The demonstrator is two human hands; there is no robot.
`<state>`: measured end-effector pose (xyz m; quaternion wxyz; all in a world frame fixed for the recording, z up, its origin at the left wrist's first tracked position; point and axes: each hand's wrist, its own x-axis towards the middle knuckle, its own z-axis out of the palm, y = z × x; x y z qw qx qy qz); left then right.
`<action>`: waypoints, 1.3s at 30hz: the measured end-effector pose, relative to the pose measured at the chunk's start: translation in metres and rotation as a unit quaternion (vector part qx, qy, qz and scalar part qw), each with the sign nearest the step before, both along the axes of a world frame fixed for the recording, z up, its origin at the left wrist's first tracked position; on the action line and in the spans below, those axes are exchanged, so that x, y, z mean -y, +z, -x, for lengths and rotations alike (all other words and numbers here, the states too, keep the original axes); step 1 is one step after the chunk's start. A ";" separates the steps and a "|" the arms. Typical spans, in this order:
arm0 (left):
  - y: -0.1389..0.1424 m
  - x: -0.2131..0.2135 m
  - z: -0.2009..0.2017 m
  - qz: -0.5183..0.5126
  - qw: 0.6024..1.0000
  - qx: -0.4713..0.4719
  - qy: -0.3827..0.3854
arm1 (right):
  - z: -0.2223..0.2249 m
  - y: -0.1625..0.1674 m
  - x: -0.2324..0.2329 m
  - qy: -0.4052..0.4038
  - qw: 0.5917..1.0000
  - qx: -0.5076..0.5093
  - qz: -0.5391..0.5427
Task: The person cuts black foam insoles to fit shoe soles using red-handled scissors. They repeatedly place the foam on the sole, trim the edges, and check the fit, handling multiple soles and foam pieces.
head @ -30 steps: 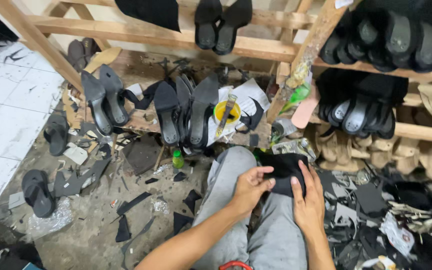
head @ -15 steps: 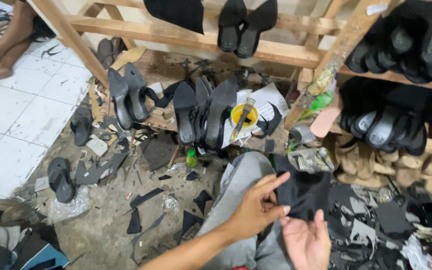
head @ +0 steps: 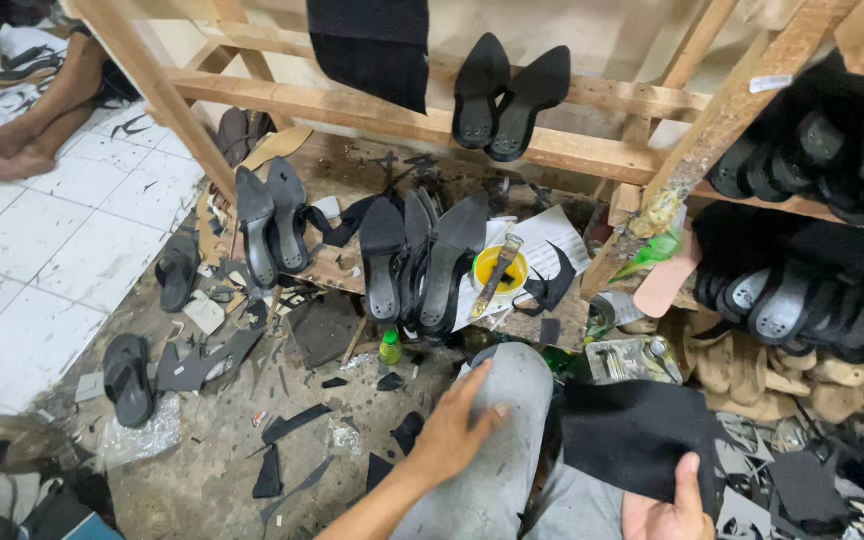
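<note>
My right hand [head: 674, 508] grips a flat black piece of material [head: 637, 432] by its lower edge, thumb on top, over my right leg at the bottom right. Fingers spread, my left hand [head: 454, 428] rests on my left knee in grey trousers [head: 507, 420] and holds nothing. Just ahead of my knee, a yellow glue pot [head: 501, 270] with a brush in it sits on white paper. Left of the pot, several black shoe soles [head: 422, 260] lean upright.
Wooden racks [head: 412, 110] hold black soles and shoes above and at the right. Black scraps, sandals [head: 130, 375] and a small green bottle [head: 390, 348] litter the dirty floor. Another person's bare legs [head: 27, 125] rest on white tiles at the top left.
My left hand has let go of the black piece and dropped onto my left knee. My right hand now holds the piece alone, lower and further right.
</note>
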<state>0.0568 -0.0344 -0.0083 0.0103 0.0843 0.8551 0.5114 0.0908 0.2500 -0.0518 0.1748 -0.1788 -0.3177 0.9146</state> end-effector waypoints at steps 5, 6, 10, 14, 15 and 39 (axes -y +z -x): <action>0.026 0.021 0.057 -0.142 0.986 -0.051 0.071 | -0.003 -0.014 0.000 -0.040 0.999 -0.006 -0.033; 0.039 0.028 0.072 -0.088 0.986 -0.101 0.097 | -0.003 -0.013 0.002 -0.040 0.999 0.002 -0.035; 0.102 0.056 0.143 -0.094 0.955 -0.278 0.044 | 0.000 -0.001 0.007 -0.042 0.999 0.029 -0.017; 0.162 0.051 0.218 -0.006 0.940 -0.336 0.049 | 0.004 0.012 0.012 -0.036 0.999 0.029 -0.016; 0.174 0.047 0.237 0.017 0.923 -0.382 0.051 | 0.005 0.013 0.013 -0.047 0.998 0.034 -0.021; 0.212 -0.006 0.315 0.275 0.888 -0.309 0.201 | 0.001 0.003 0.013 -0.063 0.997 0.023 0.041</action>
